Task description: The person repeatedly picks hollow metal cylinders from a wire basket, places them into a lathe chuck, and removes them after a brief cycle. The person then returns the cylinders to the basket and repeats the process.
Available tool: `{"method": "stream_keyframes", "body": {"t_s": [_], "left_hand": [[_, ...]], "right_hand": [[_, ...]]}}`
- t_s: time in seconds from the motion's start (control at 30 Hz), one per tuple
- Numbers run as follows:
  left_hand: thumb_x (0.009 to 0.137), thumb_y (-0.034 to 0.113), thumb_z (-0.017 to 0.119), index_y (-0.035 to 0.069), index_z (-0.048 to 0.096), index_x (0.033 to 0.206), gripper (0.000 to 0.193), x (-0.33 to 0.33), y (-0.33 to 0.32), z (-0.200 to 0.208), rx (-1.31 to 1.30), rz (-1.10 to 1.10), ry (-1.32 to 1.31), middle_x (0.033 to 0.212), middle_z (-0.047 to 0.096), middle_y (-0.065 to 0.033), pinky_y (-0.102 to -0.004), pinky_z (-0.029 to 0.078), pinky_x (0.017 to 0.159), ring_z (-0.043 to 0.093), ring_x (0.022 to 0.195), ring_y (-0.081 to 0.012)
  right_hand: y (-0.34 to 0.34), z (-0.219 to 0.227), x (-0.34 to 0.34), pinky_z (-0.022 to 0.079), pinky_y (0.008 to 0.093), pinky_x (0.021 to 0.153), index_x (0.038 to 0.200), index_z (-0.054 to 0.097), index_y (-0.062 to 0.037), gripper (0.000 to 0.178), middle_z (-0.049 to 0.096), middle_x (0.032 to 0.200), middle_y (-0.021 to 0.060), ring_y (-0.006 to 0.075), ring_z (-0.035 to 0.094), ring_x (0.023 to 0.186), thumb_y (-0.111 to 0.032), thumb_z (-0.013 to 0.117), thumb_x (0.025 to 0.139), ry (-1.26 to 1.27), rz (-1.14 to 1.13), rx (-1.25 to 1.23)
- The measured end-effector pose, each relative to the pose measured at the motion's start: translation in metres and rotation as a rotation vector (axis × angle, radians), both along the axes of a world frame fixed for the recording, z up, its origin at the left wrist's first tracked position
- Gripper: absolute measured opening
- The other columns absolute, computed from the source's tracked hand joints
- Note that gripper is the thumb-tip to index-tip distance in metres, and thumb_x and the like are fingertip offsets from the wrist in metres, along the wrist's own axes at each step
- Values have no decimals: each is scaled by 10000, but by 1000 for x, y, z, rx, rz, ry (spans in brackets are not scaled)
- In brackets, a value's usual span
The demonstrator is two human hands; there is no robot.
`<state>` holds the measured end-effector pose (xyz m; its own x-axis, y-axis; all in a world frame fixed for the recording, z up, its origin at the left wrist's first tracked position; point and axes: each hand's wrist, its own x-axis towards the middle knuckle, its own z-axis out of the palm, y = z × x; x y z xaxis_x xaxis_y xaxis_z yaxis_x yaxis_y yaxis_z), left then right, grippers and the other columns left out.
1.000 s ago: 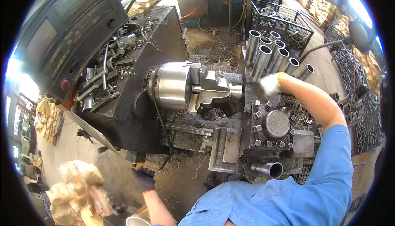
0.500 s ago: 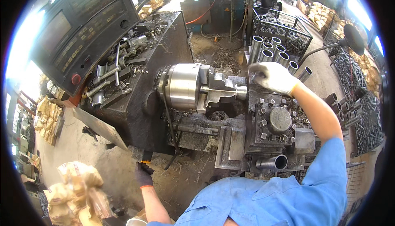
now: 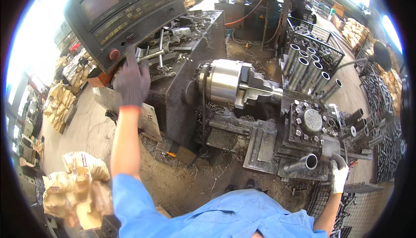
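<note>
L hand (image 3: 132, 82), dark glove, fingers extended, uncurled, by ctrl panel (image 3: 130, 23) w/ red button (image 3: 114, 54). R hand (image 3: 339, 175), white glove, nr tool post (image 3: 312, 121); can't tell if clamped. Steel tube (image 3: 300, 164) just L of it; chuck (image 3: 223, 82) farther L.

The control panel (image 3: 125, 19) looks matt — the chuck (image 3: 224, 82) smooth, glossy metal — the tool post (image 3: 312, 122) dull, grimy metal.

Crumpled brown sacks (image 3: 78, 181) lower left, orange hose (image 3: 237, 21), black wire crate (image 3: 337, 58)

control panel (image 3: 138, 16): dark, tilted | red button (image 3: 114, 54): round, panel's lower left | toolpost (image 3: 312, 122): bolt-studded
</note>
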<state>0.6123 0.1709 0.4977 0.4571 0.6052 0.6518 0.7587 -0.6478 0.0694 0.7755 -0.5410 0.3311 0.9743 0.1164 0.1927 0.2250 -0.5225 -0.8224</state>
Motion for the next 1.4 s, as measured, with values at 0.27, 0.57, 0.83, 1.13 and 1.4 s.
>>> {"method": "stream_keyframes", "body": {"t_s": [0.27,0.57,0.83,1.13,1.4], "left_hand": [[1059,450,505,212,286,1675,696,56,30,42,31,15,8,1231,744,-233,-582,547,939,732,1130,-408],[973,345,719,94,700,1342,446,-82,-327,-272,-1234,-495,293,1262,745,-185,-438,549,1033,714,1192,-352],[972,463,592,178,649,1415,530,-237,-431,-324,-1390,-125,377,1299,736,-158,-472,542,1028,695,1217,-362],[1011,464,567,141,683,1348,481,-470,-550,-341,-1219,358,-59,1355,705,-153,-471,516,1062,664,1273,-340],[958,520,612,185,692,1355,526,-646,-757,-332,-1103,1317,-776,1305,733,-169,-505,523,1036,667,1267,-375]], "right_hand": [[-11,9,-55,590,370,882,1127,781,-6,263,796,1062,179,285,774,966,-91,698,892,-1,-21,-190],[-2,-32,-27,594,345,921,1237,742,-16,371,796,1111,143,229,763,1020,-132,750,885,264,264,-19],[85,-35,-17,598,375,875,1200,721,-67,457,776,1081,178,317,761,991,-284,835,815,178,585,-181],[227,-54,-254,588,380,797,1005,729,-77,264,760,947,140,253,739,866,-298,798,878,176,1376,-217],[245,-56,-562,592,426,925,1229,711,-92,448,763,1154,155,348,738,1045,-360,782,877,-179,2451,-558]]}}
